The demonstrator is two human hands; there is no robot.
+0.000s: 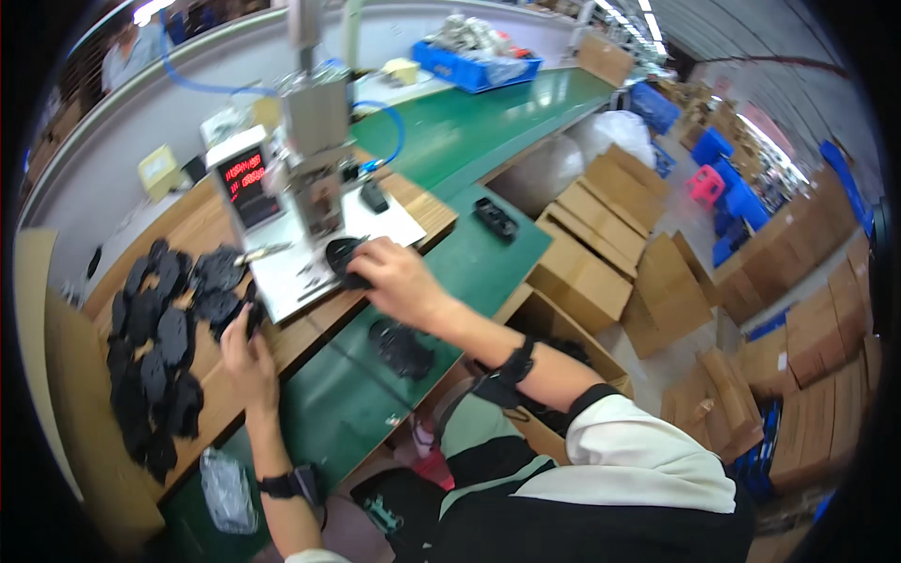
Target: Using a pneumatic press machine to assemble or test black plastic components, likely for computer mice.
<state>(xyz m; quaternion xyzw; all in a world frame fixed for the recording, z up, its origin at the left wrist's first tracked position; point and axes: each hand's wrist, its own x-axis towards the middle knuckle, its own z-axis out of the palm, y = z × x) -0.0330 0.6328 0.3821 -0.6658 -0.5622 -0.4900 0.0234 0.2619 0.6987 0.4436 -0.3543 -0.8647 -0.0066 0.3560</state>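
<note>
My right hand (399, 280) is closed on a black rounded plastic part (343, 255) at the front of a white base plate (404, 223), under the metal head of a bench press (319, 192). To its left, my left hand (250, 364) pinches a dark plastic piece (251, 302) at the edge of the plate. Most of that piece is hidden by the fingers. Beside this hand, many black plastic parts (175, 336) lie in a pile on the wooden board (300, 355). Another black part (374, 195) rests on the plate behind my right hand.
A control box with a red display (248, 178) stands left of the press. On the green bench (328, 413) lie a black part (402, 349), a black tray-like piece (496, 220) and a clear plastic bag (228, 490). Open cardboard boxes (587, 253) stand at the right.
</note>
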